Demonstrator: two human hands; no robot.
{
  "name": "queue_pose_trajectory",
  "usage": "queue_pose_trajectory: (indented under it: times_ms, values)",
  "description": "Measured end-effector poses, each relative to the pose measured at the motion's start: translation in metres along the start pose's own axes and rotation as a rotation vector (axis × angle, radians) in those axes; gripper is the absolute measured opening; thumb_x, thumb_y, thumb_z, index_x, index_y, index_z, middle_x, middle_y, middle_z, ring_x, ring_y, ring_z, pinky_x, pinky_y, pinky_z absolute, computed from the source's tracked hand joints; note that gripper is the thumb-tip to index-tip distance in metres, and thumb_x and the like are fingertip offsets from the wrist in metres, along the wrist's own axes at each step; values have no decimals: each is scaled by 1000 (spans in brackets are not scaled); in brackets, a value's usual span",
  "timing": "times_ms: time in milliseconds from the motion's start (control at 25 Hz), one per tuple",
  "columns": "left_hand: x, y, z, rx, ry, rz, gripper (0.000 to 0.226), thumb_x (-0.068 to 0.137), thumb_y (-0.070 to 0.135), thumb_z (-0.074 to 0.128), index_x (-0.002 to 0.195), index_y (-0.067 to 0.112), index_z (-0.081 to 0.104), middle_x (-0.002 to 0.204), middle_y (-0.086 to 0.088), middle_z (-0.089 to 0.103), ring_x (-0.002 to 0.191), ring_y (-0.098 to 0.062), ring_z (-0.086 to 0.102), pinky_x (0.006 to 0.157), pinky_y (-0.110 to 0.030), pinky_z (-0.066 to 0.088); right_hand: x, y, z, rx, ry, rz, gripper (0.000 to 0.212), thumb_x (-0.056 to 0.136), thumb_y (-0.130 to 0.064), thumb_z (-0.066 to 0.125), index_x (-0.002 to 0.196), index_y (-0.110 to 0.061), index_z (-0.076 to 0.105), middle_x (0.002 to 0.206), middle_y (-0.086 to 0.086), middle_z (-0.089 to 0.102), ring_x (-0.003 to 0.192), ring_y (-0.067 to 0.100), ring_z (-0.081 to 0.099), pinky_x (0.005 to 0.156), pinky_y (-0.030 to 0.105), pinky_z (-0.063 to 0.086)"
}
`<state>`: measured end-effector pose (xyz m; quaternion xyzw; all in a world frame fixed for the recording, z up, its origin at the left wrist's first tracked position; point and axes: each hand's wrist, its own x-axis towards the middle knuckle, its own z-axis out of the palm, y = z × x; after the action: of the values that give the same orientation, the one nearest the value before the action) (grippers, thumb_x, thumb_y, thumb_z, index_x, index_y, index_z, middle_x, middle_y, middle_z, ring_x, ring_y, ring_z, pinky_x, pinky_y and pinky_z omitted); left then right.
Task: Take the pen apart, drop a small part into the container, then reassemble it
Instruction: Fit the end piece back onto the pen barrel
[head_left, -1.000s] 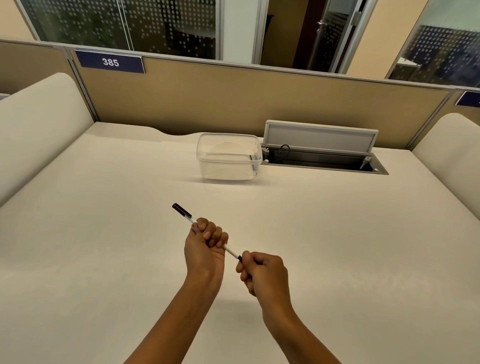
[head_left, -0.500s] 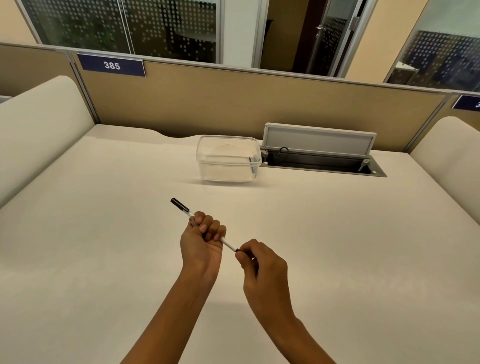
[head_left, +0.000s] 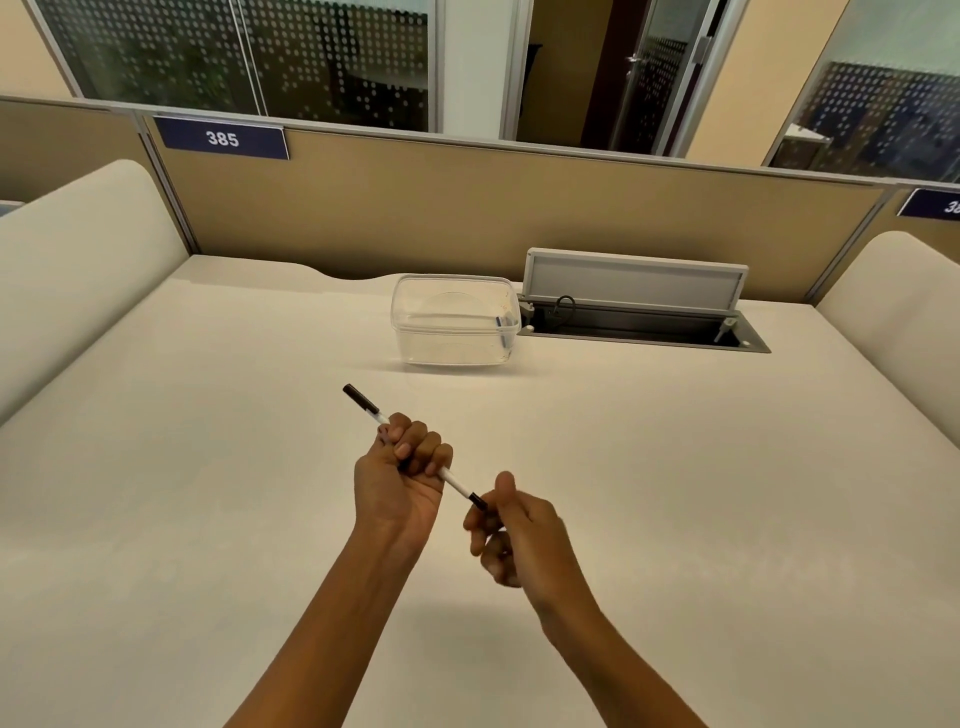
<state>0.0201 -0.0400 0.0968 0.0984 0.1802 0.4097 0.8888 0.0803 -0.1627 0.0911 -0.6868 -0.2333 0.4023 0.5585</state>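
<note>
A thin white pen (head_left: 454, 480) with a black cap at its far end and a black tip piece at its near end is held above the white desk (head_left: 208, 467). My left hand (head_left: 400, 483) is closed in a fist around the pen's middle. My right hand (head_left: 511, 535) pinches the black near end between thumb and fingers; the hand is slightly blurred. A clear plastic container (head_left: 456, 321) stands open farther back on the desk, with what looks like a small pen part against its right wall.
An open cable hatch (head_left: 639, 322) with a raised grey lid lies in the desk right of the container. A tan partition (head_left: 467, 208) with a "385" label closes the back. White padded dividers stand at left and right.
My right hand has turned on the pen's near end, from a closed fist to a thumb-up pinch. My left hand keeps its grip on the pen.
</note>
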Motion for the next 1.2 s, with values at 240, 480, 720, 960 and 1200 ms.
queue_pose_trajectory:
  times_ms: [240,480,720,960,1200]
  values:
    - [1,0,5,3,4,8,40,91,-1,22,58,16,37,43,6,33,36,-8,27,38,-18,26,-4,10,4,-524,241,-580,21,96,-21,47,79,-14,59,64,-6,57,55,7,49,53,11,38]
    - [0,-2,6,76,-49,33,41,97,7,24,58,16,37,44,7,33,38,-7,26,40,-18,29,1,-9,3,472,-108,220,40,100,-28,38,66,-12,55,49,-5,43,37,6,29,38,16,28]
    - [3,0,4,110,-17,78,38,94,1,20,61,16,34,43,7,34,37,-7,27,40,-18,28,1,7,0,-445,199,-412,32,93,-37,42,84,-14,62,64,-5,59,50,9,50,47,14,39]
    - [7,-3,2,33,44,17,40,92,0,19,60,16,36,42,6,34,35,-8,26,37,-18,27,3,9,2,-454,127,-436,28,97,-23,48,72,-14,58,57,-7,50,47,7,43,47,21,39]
    - [3,-8,1,112,18,10,40,91,-1,21,58,17,36,43,7,33,37,-8,25,38,-18,26,3,1,5,484,-115,269,45,99,-34,38,62,-14,53,49,-4,44,36,9,32,39,19,28]
